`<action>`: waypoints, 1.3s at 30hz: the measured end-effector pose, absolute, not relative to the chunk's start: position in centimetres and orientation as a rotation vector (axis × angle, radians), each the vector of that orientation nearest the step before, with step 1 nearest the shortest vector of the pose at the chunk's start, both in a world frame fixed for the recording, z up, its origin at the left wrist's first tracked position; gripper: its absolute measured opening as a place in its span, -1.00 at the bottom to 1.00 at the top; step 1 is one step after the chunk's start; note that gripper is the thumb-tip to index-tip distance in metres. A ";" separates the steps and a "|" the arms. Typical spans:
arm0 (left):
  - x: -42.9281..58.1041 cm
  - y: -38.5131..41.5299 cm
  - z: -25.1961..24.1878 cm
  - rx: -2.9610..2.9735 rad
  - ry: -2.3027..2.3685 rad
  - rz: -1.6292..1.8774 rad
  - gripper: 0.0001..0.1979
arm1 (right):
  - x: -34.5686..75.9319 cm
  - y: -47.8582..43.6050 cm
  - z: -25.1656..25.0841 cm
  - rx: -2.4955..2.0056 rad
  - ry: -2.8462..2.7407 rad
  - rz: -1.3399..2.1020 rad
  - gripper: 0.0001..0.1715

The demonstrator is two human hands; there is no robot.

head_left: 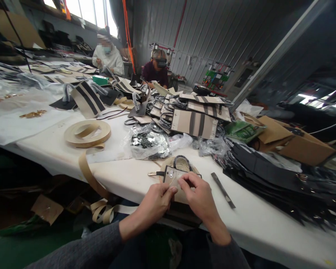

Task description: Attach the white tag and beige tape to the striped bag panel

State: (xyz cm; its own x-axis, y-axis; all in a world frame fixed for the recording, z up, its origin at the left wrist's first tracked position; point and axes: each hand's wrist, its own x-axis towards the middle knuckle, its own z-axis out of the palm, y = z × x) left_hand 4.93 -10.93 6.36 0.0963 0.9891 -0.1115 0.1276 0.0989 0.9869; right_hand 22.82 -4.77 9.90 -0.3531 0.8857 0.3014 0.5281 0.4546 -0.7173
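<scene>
At the near edge of the white table (pixel 257 220) my left hand (pixel 154 203) and my right hand (pixel 200 196) meet over a small tan bag panel (pixel 172 175) with dark trim and a metal clasp. Fingertips of both hands pinch its lower part. The panel lies on a round tan piece with a dark loop handle (pixel 182 160) above it. A dark flat strip (pixel 223 190) lies just right of my right hand.
A roll of tan tape (pixel 87 133) trails off the table edge at left. Plastic bags of metal parts (pixel 149 142), stacked striped tan panels (pixel 194 123), black pieces (pixel 268 172) and a cardboard box (pixel 294 144) crowd the table. Two people sit at the far end.
</scene>
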 end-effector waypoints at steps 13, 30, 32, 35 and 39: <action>8.3 -8.9 4.9 0.779 1.077 0.840 -0.53 | 21.5 0.1 6.3 -1.262 -2.219 0.370 -0.78; 9.0 -10.1 4.4 0.716 1.056 0.902 -0.64 | 21.4 0.1 5.6 -1.241 -2.221 0.375 -0.78; 8.9 -10.1 4.3 0.729 1.055 0.902 -0.63 | 21.4 0.1 5.7 -1.242 -2.226 0.374 -0.79; 8.8 -10.0 4.1 0.753 1.056 0.901 -0.60 | 21.3 0.1 5.6 -1.229 -2.235 0.367 -0.80; 8.7 -9.7 3.8 0.774 1.060 0.903 -0.53 | 20.9 0.2 5.3 -1.224 -2.247 0.331 -0.80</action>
State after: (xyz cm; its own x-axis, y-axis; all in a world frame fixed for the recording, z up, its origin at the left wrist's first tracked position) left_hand 8.70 -9.71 3.77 0.2188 0.8971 -0.3838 -0.2361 0.4303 0.8712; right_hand 20.94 0.20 5.34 -0.4305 0.8314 0.3514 0.6947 0.5538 -0.4591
